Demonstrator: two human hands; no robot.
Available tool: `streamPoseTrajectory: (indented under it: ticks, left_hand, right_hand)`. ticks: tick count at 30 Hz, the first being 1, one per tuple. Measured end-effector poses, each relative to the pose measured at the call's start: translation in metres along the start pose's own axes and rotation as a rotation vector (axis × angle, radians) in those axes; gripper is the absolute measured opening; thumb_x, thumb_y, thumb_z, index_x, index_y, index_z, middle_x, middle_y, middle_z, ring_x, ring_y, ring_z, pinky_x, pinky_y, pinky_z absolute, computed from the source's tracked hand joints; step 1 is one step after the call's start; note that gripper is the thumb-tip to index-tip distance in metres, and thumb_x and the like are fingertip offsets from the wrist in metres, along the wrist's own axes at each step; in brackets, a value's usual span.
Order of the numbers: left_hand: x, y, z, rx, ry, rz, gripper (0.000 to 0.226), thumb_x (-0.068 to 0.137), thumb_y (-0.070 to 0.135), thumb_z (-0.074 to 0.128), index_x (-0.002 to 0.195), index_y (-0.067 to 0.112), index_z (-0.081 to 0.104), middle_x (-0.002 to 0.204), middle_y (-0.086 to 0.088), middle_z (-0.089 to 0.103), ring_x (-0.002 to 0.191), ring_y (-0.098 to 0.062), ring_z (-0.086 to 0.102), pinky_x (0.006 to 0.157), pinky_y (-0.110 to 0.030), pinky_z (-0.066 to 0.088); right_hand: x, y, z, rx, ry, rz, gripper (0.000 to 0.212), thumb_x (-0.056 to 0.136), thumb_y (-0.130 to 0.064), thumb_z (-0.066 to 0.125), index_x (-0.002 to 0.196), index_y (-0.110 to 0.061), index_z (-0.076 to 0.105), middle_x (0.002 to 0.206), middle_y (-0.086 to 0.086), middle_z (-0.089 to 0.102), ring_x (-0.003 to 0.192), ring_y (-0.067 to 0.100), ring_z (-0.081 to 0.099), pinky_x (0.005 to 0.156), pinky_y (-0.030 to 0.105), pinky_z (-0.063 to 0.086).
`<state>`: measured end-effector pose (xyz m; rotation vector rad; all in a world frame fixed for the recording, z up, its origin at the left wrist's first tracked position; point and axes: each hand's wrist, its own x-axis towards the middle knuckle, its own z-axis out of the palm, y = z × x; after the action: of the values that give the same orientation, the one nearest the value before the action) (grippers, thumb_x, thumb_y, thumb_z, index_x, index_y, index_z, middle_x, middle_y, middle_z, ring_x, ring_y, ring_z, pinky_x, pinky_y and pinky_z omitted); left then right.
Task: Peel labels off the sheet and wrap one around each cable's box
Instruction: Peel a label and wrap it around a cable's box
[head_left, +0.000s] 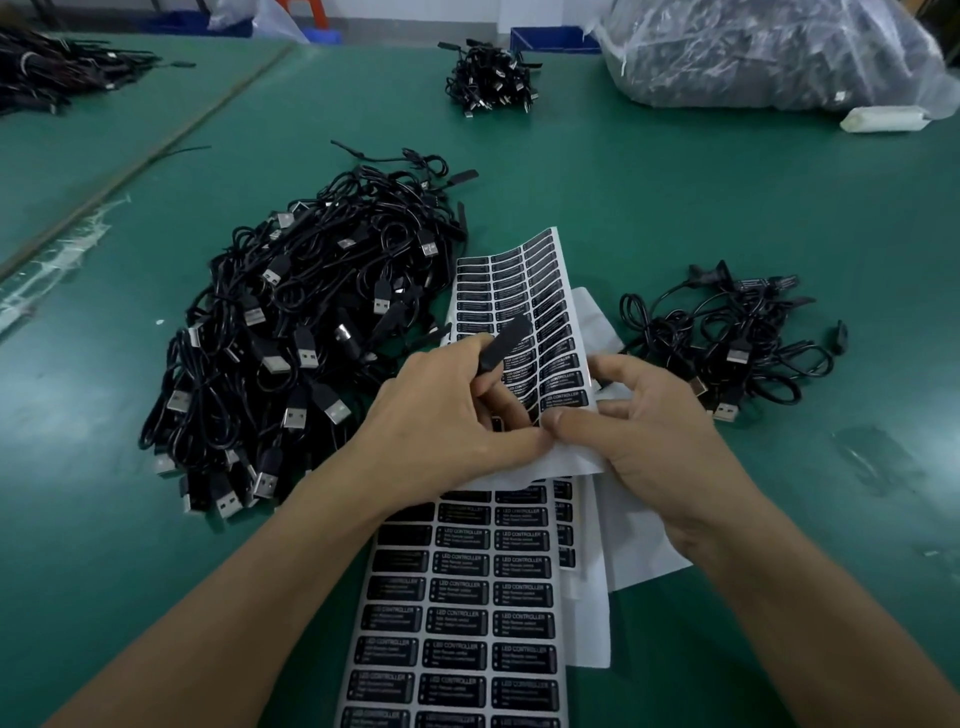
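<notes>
On the green matted desk (649, 197), the left hand (447, 415) curls its fingers (457, 351) round a small black rectangular plastic box (506, 343), holding it tilted in front of a white backing sheet of black printed labels (519, 291). That sheet is lifted off the desk and bends upward and away from the person. The right hand (660, 431) pinches the sheet's near lower edge between thumb and forefinger, its other fingers loosely curled behind the paper; the two thumbs meet at that edge. Whether a label is already lifted there cannot be told. Below the hands, a second flat sheet of black labels marked LED CONTROLLER (467, 597) lies on the desk between the forearms, over some plain white paper sheets (602, 613). Just left of the hands sits a large tangled heap of black USB cables (301, 338), touching the lifted sheet's left side. A smaller bunch of black cables (727, 348) lies to the right, near the right hand. Farther back are another small cable bundle (488, 78) and a clear plastic bag stuffed with dark cables (769, 52).
</notes>
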<state>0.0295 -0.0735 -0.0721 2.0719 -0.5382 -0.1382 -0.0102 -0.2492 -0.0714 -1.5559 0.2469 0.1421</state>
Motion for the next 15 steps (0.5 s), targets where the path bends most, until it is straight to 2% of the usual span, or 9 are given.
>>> streamPoseTrajectory:
  ticks: [5, 9, 13, 15]
  left_hand:
    - [0.0011, -0.0021, 0.0007, 0.027, 0.007, -0.007, 0.052, 0.065, 0.034, 0.079, 0.071, 0.026, 0.028, 0.072, 0.011, 0.073, 0.056, -0.008, 0.057, 0.064, -0.051, 0.056]
    - [0.0016, -0.0018, 0.0003, 0.025, 0.004, -0.025, 0.049, 0.065, 0.033, 0.077, 0.07, 0.024, 0.029, 0.071, 0.01, 0.073, 0.056, -0.009, 0.058, 0.064, -0.051, 0.057]
    - [0.0036, -0.0049, 0.0002, 0.024, 0.009, -0.028, 0.046, 0.067, 0.03, 0.073, 0.07, 0.023, 0.028, 0.073, 0.002, 0.074, 0.07, -0.031, 0.065, 0.066, -0.056, 0.055]
    - [0.0047, -0.0072, 0.0004, 0.026, 0.018, -0.033, 0.043, 0.068, 0.03, 0.071, 0.07, 0.023, 0.028, 0.074, -0.001, 0.074, 0.076, -0.037, 0.066, 0.068, -0.057, 0.055]
  right_hand:
    - [0.0002, 0.0014, 0.0033, 0.05, -0.014, 0.015, 0.025, 0.085, 0.001, 0.073, 0.108, -0.007, 0.064, 0.082, 0.009, 0.078, 0.071, 0.022, 0.076, 0.058, 0.027, 0.059]
    - [-0.0011, 0.001, 0.0052, 0.059, -0.01, 0.01, 0.023, 0.086, 0.002, 0.072, 0.106, -0.006, 0.062, 0.079, 0.008, 0.078, 0.068, 0.02, 0.076, 0.055, 0.024, 0.057]
    - [-0.0011, 0.0003, 0.0056, 0.051, 0.003, 0.012, 0.024, 0.087, 0.001, 0.072, 0.107, -0.007, 0.061, 0.08, 0.008, 0.078, 0.07, 0.021, 0.076, 0.058, 0.027, 0.06]
    - [-0.0016, -0.0002, 0.0061, 0.041, 0.009, 0.018, 0.025, 0.087, 0.0, 0.072, 0.108, -0.007, 0.061, 0.08, 0.007, 0.078, 0.071, 0.021, 0.076, 0.058, 0.027, 0.06]
